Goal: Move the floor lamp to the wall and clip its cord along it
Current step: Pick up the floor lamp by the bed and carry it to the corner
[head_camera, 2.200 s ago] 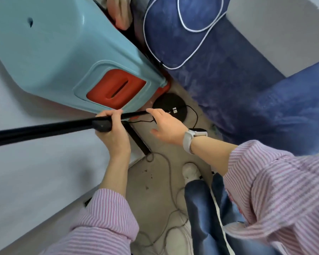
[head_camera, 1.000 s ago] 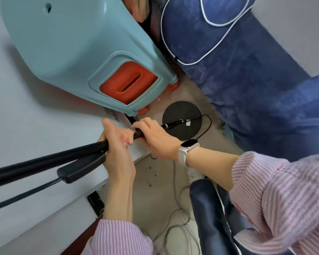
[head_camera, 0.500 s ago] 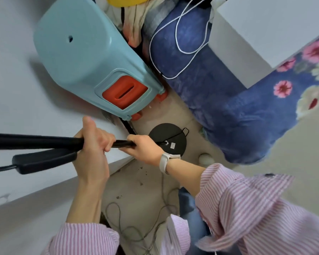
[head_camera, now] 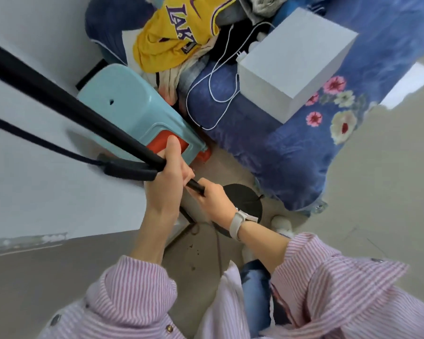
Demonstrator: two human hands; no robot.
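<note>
Left hand [head_camera: 168, 182]: gripping lamp pole [head_camera: 66, 106] tight.
Right hand [head_camera: 212, 201]: gripping just below.
Tip: keeping round base [head_camera: 249, 199] flat.

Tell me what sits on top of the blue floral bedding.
A white rectangular box, a looping white cable and a yellow jersey atop piled clothes; whatever lies beneath them is covered.

wall [head_camera: 34, 196]: pale, left | floor [head_camera: 382, 204]: beige, bright patch far right | stool [head_camera: 123, 104]: blue plastic, against wall | bed [head_camera: 291, 148]: blue floral cover, white box [head_camera: 294, 67] on top
</note>
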